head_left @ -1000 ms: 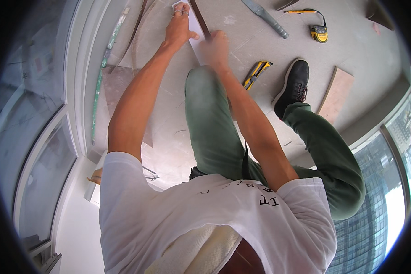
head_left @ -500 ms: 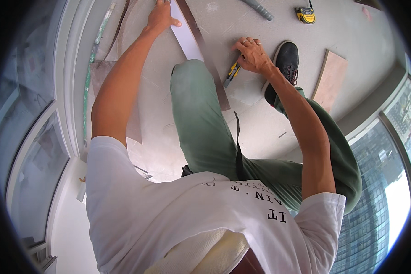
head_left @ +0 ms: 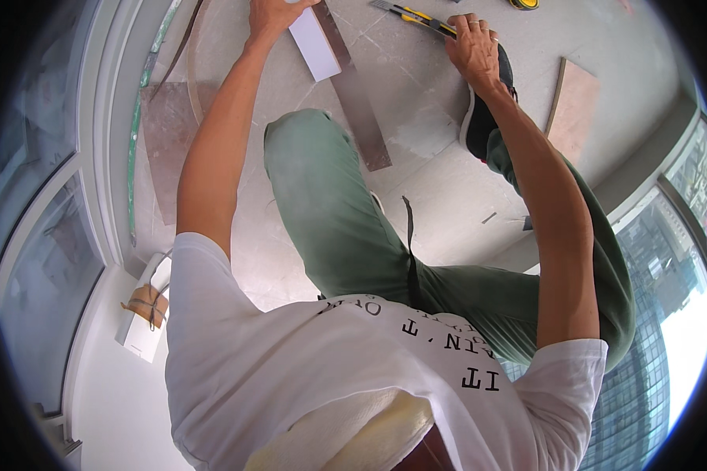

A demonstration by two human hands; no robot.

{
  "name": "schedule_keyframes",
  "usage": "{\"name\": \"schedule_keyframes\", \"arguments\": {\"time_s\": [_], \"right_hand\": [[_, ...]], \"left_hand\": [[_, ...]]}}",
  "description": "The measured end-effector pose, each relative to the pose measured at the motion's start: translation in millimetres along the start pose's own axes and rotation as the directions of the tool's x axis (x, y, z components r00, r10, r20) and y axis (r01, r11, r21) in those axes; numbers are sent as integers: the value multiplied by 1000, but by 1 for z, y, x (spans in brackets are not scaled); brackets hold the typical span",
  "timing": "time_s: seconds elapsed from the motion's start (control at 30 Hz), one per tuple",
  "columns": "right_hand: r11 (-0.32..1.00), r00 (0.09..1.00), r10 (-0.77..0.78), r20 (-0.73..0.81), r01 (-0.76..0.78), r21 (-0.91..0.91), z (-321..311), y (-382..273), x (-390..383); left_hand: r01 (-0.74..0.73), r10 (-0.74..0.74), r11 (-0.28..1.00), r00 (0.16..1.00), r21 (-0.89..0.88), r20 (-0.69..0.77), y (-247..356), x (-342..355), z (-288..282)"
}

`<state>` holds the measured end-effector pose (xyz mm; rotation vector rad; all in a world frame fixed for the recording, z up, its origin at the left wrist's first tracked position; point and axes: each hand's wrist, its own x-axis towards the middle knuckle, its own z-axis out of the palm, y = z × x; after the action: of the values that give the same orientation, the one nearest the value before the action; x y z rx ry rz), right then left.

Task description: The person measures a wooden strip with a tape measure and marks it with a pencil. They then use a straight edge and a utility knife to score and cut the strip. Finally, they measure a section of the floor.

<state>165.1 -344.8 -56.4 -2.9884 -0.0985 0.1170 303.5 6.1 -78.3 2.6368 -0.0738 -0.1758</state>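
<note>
At the top edge my left hand (head_left: 276, 17) rests by a white strip (head_left: 316, 53), its thumb stretched out over it; the other fingers are partly cut off by the picture's edge. Alongside and partly beneath the white strip lies a longer dark brown strip (head_left: 361, 114) on the floor. My right hand (head_left: 475, 51) is closed round the end of a yellow and black utility knife (head_left: 418, 17). The knife points left, its metal tip towards the brown strip but apart from it. That hand is just above my dark shoe (head_left: 481, 129).
A tape measure (head_left: 524, 3) shows at the top edge. A pinkish-brown board (head_left: 573, 106) lies right of my shoe, and a brown sheet (head_left: 165, 149) on the left near a green-white strip (head_left: 136, 129). A wrapped brown bundle (head_left: 147, 304) sits at lower left. Windows curve along both sides.
My right hand has moved up and right with the knife, which has swung from pointing down to pointing left. My left hand and the white strip have shifted slightly up in view.
</note>
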Motion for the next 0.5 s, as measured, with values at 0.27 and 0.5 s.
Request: {"name": "schedule_keyframes", "arguments": {"time_s": [0.27, 0.5], "right_hand": [[788, 999, -30, 38, 0, 616, 42, -146, -32], [869, 973, 180, -144, -89, 486, 71, -193, -33]], "left_hand": [[154, -165, 983, 979, -95, -117, -28, -18, 24], [62, -85, 875, 996, -480, -27, -50, -57, -14]]}}
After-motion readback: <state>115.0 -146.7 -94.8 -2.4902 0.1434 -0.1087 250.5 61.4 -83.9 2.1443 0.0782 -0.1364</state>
